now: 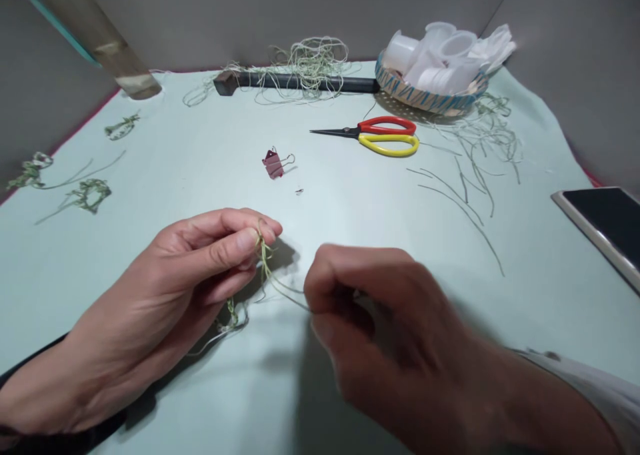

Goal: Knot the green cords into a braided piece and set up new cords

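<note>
**Left hand (205, 261) and right hand (385, 308) draw out the strands of a green threadwork (265, 253)**

The left thumb and index finger pinch the threadwork's knotted top, apparently to steady it, while more of it hangs below the palm. The right hand is curled shut on its long strands, probably to keep them under tension; its exact fingertip grip is hidden. The piece is above the table (165, 148), towards its near edge.

Beyond the hands lies a maroon binder clip (273, 165). Scissors (361, 134) point towards the left edge, handles to the right, perhaps for easy reach by the right hand. Three small knotted pieces (93, 196) sit near the left edge, likely apart to avoid tangling.

Along the far edge, a thread tangle (315, 65) drapes over a dark bar (260, 80). A basket (430, 101) by the far right corner gathers white spools (403, 51), and a phone (610, 221) rests at the right edge
</note>
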{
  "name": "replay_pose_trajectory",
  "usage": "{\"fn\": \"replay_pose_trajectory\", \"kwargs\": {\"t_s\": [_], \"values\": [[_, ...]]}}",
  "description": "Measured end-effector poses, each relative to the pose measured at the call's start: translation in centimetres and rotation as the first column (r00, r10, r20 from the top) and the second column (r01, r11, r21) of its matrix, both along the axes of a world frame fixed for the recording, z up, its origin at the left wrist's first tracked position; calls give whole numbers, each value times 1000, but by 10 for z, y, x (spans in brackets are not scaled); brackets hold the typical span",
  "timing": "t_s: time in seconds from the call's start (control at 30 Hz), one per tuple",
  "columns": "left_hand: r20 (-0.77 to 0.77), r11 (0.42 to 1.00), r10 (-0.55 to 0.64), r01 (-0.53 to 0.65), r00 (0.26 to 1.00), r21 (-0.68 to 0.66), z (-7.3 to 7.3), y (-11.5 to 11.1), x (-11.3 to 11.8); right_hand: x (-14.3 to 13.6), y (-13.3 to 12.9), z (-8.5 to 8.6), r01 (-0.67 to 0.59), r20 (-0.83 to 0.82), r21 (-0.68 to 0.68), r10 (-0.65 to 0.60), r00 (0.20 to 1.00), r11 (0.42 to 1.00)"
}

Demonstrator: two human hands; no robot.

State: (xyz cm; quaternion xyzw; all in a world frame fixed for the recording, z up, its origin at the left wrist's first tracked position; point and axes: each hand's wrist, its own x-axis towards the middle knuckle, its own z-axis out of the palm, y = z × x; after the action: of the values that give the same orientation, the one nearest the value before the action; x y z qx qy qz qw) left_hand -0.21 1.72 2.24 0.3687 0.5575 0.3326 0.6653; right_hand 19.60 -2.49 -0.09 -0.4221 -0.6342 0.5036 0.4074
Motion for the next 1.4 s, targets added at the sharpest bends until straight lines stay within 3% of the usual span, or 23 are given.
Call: {"fn": "replay_pose_trajectory", "kwargs": {"t_s": [0.13,0.27,0.47,0.67,0.8,1.07,1.2,1.4], "values": [[30,1000,18,-17,999,-17,1,-2,0,7,13,7,45,-102,-114,-57,993,992],[46,996,63,-60,997,-62,1,-5,-2,13,17,7,92,-133,-84,-102,986,992],[3,998,57,-57,998,-35,1,-2,2,16,21,2,241,-69,53,-237,969,969],[20,1000,21,-21,1000,-5,-1,-5,1,19,25,-6,259,72,235,-283,957,937],[18,1000,-12,12,1000,28,-4,-8,-2,13,18,-5,177,86,328,-216,973,928],[-38,983,-44,50,998,178,-7,-11,2,-1,13,-11,83,50,237,-97,994,968],[-16,991,-16,18,1000,133,-7,-12,3,1,15,-10,5,67,173,-17,998,985],[-10,995,8,-7,1000,97,-8,-12,5,7,16,-3,-55,-66,55,58,996,997]]}}
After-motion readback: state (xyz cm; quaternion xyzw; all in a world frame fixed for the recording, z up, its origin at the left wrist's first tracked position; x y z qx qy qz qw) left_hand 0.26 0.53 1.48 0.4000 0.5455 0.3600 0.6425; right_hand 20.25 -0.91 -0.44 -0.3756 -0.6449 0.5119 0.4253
